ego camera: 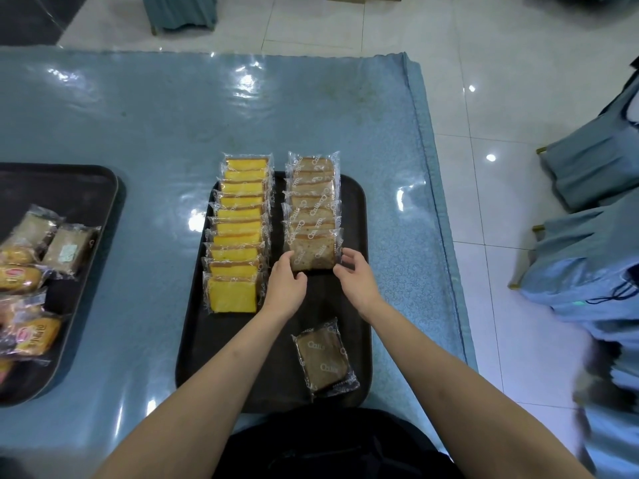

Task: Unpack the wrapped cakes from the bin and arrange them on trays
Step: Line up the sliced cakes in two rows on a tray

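Nearest on the dark tray (pixel 356 209): one loose brown cake (pixel 323 357), flat, wrapper reading "Cake". Beyond it, left hand (pixel 285 281) and right hand (pixel 356 276), fingers lightly curled, pinching the front brown slice (pixel 313 252) at both sides. Risk: leaning brown row (pixel 311 202) toppling if nudged. Beside it, yellow row (pixel 238 229). Bin unseen.

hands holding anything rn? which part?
Both: left hand and right hand pinch the nearest brown wrapped cake of the row by its two side edges.
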A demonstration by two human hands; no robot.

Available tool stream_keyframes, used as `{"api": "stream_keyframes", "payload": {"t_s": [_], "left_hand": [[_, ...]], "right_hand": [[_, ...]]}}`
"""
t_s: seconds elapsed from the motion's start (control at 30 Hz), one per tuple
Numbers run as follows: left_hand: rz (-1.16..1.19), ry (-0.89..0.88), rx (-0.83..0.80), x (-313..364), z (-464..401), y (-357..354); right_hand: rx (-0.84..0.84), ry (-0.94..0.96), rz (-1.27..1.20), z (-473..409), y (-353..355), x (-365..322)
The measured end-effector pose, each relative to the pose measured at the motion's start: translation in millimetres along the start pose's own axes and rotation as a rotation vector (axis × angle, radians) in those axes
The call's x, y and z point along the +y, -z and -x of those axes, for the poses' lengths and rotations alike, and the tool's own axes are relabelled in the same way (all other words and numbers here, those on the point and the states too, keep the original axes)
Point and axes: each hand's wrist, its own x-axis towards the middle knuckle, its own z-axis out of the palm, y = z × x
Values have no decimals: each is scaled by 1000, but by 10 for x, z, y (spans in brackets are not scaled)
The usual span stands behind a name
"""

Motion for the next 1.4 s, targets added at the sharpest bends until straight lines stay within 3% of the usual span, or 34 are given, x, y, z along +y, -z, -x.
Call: {"api": "stream_keyframes", "payload": {"t_s": [0.53,1.03,1.4], "left_hand": [[83,69,35,-439,525,60],[-56,168,-91,-900,958,-166],[8,133,-120,-882,983,-119]], "right_hand": [[-53,58,44,399,133,304],[-205,19,547,716,188,847],[-207,71,369,849,143,1010]]}}
